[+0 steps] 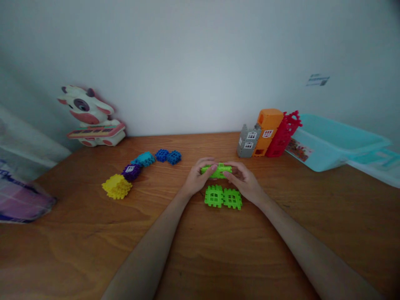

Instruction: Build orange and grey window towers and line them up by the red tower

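Observation:
Between my two hands is a piece of bright green building blocks [220,171], held a little above the wooden table. My left hand [200,175] grips its left end, thumb across the near side. On the right end, my right hand [245,180] closes with its thumb on the near face as well. Just below my hands, two flat green window panels [223,198] lie side by side on the table, touching or nearly so. Fingers behind the held blocks are partly hidden.
Yellow [117,186], purple [131,171], light blue [144,158] and dark blue [168,156] blocks lie at left. A grey, orange and red block structure [264,135] stands at back right beside a turquoise bin [331,141]. A cow keyboard toy [95,121] sits back left, a plastic package [23,196] nearer.

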Tool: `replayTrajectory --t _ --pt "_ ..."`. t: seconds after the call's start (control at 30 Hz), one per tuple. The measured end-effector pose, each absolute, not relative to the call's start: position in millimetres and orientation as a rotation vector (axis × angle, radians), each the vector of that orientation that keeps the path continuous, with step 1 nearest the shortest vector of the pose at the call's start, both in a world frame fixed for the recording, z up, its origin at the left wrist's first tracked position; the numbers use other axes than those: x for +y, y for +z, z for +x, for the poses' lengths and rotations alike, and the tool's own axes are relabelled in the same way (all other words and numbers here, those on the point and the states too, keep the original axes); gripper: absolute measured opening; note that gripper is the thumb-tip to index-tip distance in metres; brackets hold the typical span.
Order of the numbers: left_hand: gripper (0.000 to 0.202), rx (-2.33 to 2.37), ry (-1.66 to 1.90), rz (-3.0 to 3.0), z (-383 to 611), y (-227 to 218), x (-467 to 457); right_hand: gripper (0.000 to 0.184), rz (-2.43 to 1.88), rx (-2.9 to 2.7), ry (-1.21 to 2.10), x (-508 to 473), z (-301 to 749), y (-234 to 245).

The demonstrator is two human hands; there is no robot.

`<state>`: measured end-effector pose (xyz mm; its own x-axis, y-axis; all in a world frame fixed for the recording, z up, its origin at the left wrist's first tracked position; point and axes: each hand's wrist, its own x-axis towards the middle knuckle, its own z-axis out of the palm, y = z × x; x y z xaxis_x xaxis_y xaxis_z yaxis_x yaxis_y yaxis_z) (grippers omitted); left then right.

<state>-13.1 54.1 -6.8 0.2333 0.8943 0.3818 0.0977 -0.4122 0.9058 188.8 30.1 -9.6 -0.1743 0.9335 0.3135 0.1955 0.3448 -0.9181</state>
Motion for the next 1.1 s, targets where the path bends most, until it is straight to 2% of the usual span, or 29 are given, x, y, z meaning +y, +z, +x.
replayTrajectory --t 0.3,0.6,0.77,0.97,1.1 --pt "0.023 0.816 1.333 1.816 -12.3 -11.0 55.7 0.026 -0.978 -1.73 0.731 25.3 188.5 -4.8" --pt "0.024 0.825 1.317 1.822 -12.7 -11.6 55.2 0.021 -0.959 -1.786 0.641 26.2 187.4 -8.1" --pt "0.025 0.851 1.289 1.809 -10.9 -7.0 52.6 0.024 -0.996 -1.72 0.664 27.6 185.7 -6.2" --pt "0.042 1.031 1.289 1.482 -10.1 -8.3 54.5 0.045 -1.091 -1.488 0.973 28.9 186.2 -5.6" --pt "0.067 0.913 1.255 1.341 -10.1 -14.3 56.3 0.049 -1.147 -1.36 0.994 34.1 189.8 -7.9"
